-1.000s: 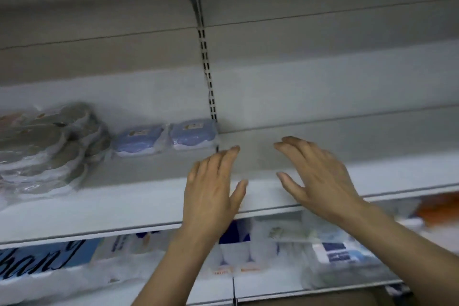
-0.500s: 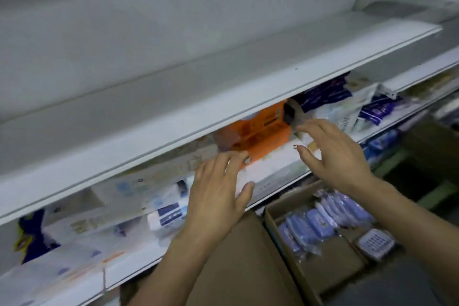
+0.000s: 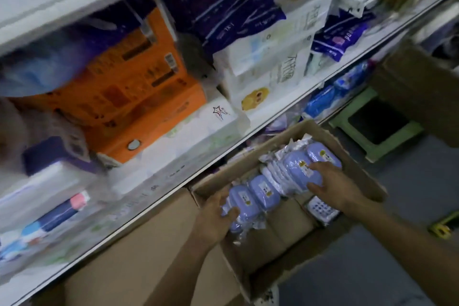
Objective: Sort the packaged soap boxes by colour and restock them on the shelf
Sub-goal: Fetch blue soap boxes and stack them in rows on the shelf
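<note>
We have both hands down in an open cardboard box (image 3: 352, 156) that sits below the shelf (image 3: 268, 117), and inside it lies a row of blue soap boxes (image 3: 280, 181) wrapped in clear plastic, running from lower left to upper right. Our left hand (image 3: 216, 216) curls round the near end of the row, thumb over the top of the last blue box and fingers along its far side. Our right hand (image 3: 332, 186) closes over the far part of the row, fingers spread across the tops of the boxes and thumb down their near side, so that the row is held between the two hands. A white soap box (image 3: 321, 211) with a grid of holes lies in the same carton, just beside our right wrist. On the shelf above stand orange packs (image 3: 139, 97), white packs (image 3: 278, 62) and purple packs (image 3: 223, 0). A green stool (image 3: 377, 129) stands on the floor beyond the carton.
</note>
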{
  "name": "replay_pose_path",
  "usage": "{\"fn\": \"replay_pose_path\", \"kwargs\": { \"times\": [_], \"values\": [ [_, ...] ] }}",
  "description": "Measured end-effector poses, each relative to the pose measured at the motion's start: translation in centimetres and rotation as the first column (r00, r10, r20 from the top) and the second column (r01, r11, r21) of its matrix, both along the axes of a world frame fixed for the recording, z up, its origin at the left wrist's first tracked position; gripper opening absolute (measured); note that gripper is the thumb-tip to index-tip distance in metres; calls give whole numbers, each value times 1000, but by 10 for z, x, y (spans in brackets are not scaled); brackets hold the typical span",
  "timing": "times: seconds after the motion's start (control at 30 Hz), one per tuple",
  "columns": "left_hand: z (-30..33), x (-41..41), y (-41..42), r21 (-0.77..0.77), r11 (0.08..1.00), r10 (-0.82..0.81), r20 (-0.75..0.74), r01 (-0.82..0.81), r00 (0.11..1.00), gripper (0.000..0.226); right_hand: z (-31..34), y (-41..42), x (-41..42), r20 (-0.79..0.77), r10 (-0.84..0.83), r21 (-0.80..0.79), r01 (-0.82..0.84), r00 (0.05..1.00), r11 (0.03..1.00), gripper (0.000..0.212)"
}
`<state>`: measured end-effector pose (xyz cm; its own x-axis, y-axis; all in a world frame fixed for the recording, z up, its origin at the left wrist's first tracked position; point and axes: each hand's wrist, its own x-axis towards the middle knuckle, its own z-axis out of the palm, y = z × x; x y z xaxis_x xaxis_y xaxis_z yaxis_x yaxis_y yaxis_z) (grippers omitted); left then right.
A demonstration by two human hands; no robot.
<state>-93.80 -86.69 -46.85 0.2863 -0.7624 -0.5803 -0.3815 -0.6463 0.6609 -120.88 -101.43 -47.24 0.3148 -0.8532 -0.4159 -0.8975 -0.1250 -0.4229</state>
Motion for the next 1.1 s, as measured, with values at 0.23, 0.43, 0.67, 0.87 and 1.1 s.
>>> {"fn": "replay_pose_path", "kwargs": {
  "times": [0.23, 0.43, 0.67, 0.87, 1.1],
  "values": [
    [-103, -17, -40, 280, 889, 425, -204, -364, 882, 34, -75, -37, 11, -104, -41, 106, 52, 994, 993, 106],
    [-164, -44, -53, 398, 751, 582, -19, -528, 813, 110, -121, -44, 14, -182, -6, 16, 10, 983, 1000, 112],
    [-195, -52, -55, 382, 703, 639, 31, -600, 769, 106, -122, -32, 15, -107, -84, -72, 76, 991, 995, 110],
    [-133, -29, -30, 368, 647, 762, -276, -668, 586, 65, -88, 4, 32, -12, -131, -103, 129, 991, 986, 109],
    [1, 23, 58, 203, 795, 525, -702, -572, 481, 51, -6, 82, 97, 360, -253, 176, 201, 898, 964, 100]
  ]
}}
